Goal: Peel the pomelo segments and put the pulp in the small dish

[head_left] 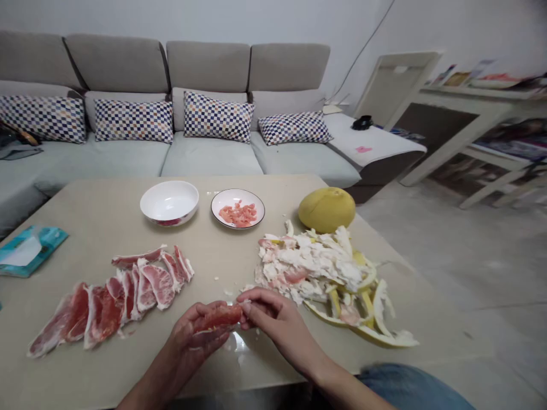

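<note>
Near the front of the table, my left hand (pixel 194 333) is closed around a red pomelo segment (pixel 220 318). My right hand (pixel 273 316) pinches the segment's right end with thumb and forefinger; a bit of whitish skin shows at the fingertips. Left of my hands lies a row of pomelo segments (pixel 145 287), still in their pale membranes. To the right is a heap of white pith and membrane scraps (pixel 314 265) with yellow peel (pixel 376 336). A small dark-rimmed plate (pixel 217 205) farther back holds loose pink pulp pieces (pixel 240 215).
A white bowl (pixel 168 199) stands at the back left of the table (pixel 205 245). A whole yellow pomelo (pixel 327 209) sits at the back right, touching the scraps. At the left edge is a turquoise tissue pack (pixel 47 242). Beyond stands a grey sofa (pixel 209 156) with checked cushions.
</note>
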Demonstrator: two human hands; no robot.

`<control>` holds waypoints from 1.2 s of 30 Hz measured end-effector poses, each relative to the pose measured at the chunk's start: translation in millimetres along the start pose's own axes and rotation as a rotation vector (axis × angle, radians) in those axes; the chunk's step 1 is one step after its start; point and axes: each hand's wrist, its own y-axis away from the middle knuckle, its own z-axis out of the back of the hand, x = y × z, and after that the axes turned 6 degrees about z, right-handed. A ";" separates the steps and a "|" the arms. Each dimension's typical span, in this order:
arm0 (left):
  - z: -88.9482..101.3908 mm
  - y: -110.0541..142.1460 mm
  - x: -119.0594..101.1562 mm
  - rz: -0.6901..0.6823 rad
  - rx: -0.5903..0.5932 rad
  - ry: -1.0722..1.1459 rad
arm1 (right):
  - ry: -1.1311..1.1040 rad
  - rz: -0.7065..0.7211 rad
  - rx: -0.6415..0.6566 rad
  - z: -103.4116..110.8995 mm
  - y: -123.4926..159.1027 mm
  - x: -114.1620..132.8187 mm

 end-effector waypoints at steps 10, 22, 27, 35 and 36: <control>-0.6 -2.6 5.2 -0.023 0.004 -0.443 | -0.170 -0.038 0.080 -0.9 2.4 -3.5; 1.7 -2.8 6.7 -0.559 -0.170 -1.124 | -0.073 0.042 0.163 -15.7 12.0 -13.9; 5.0 -3.1 7.2 -0.671 -0.175 -1.234 | 0.214 0.142 0.166 -14.7 18.4 -5.3; 11.5 1.2 8.1 -0.630 -0.198 -1.259 | 0.181 0.103 0.103 -12.7 12.9 -6.9; 10.9 1.4 7.2 -0.641 -0.188 -1.249 | 0.124 0.061 0.115 -13.0 12.4 -8.1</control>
